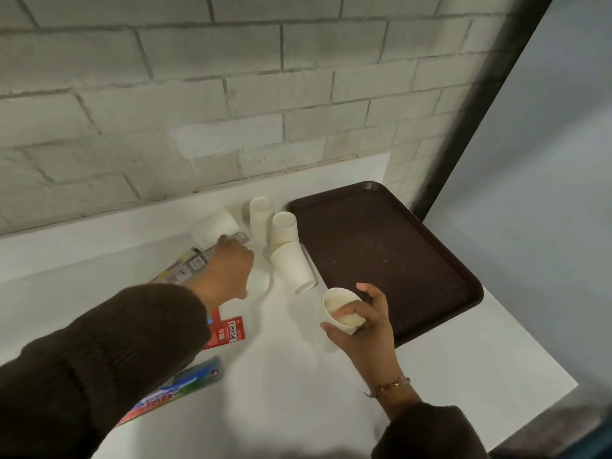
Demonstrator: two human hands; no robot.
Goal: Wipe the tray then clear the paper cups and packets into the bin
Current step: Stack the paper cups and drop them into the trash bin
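An empty dark brown tray lies on the white table, at its right side by the wall. My right hand grips a paper cup just off the tray's near-left corner. My left hand reaches over a silver and yellow packet, its fingers curled round a small white cup that it mostly hides. Left of the tray, two more cups lie on their sides and two stand upright. A red packet and a blue-green packet lie near my left sleeve.
A grey brick wall rises right behind the table. A dark post and a pale panel stand to the right. The table's right edge drops off beside the tray. No bin is in view.
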